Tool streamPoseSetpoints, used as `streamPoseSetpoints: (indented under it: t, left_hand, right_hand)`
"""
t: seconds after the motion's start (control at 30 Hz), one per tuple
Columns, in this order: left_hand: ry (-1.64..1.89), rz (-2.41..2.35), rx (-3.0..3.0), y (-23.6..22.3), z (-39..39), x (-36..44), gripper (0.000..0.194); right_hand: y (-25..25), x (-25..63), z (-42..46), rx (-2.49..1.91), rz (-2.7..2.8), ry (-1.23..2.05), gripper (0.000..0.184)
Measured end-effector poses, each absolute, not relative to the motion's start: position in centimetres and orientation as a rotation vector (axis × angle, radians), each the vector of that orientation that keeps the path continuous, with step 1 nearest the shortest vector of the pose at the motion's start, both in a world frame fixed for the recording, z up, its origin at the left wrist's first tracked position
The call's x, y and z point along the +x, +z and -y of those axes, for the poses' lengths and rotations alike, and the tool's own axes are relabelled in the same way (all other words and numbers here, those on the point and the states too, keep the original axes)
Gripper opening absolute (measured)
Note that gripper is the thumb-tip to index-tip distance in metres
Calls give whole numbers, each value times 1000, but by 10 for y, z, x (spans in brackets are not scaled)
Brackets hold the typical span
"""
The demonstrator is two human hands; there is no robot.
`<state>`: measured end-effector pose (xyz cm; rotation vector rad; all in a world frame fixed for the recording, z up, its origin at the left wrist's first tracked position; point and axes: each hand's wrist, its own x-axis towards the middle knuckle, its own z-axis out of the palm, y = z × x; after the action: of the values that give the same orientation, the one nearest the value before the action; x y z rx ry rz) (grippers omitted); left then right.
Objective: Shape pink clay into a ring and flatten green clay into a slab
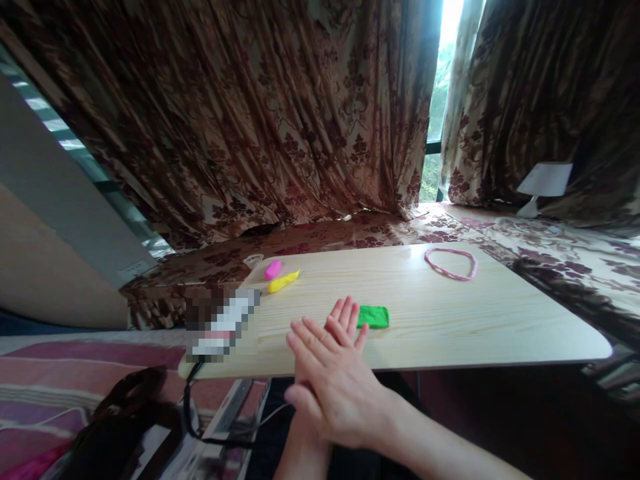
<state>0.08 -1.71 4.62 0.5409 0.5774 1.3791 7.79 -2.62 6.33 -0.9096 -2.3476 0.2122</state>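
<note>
My right hand (pixel 343 390) lies across my left hand (pixel 345 317), palm against palm, above the near edge of the light wooden table (pixel 425 333). Both hands have their fingers stretched out, and whatever may be between the palms is hidden. Just past the left fingertips rests a flat green block (pixel 374 317) that looks like modelling clay, partly covered by the hand. A yellow elongated piece (pixel 283 281) and a pink lump (pixel 273 269) sit at the table's far left. Toward the far right lies a thin pink twisted loop (pixel 451 264).
A blurred-out object (pixel 225 327) stands at the table's left edge, with a black cable (pixel 187 407) hanging below. Behind the table runs a ledge with floral cloth (pixel 345 233), under patterned curtains (pixel 300 120). On its right stands a white lamp (pixel 545 180). Striped bedding (pixel 45 373) lies left.
</note>
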Motion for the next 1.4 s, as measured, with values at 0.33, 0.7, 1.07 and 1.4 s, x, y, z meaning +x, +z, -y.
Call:
streamPoseSetpoints:
  t: [0.33,0.7,1.07,1.4]
  left_hand:
    - [1334,-166,473,36,7,-2,63]
    - [1347,-225,449,44,2,-7,58]
    - [1358,-228,457,44,-2,-3,56]
    - [1363,-383,460,52,0,-4,51]
  right_hand:
    - [65,85,35,-816,2492,193,60]
    - [61,86,30,-838,2444,209,63]
    - [62,80,21,-879,2368,197,59]
    - [58,85,16,-952,2347,144,52]
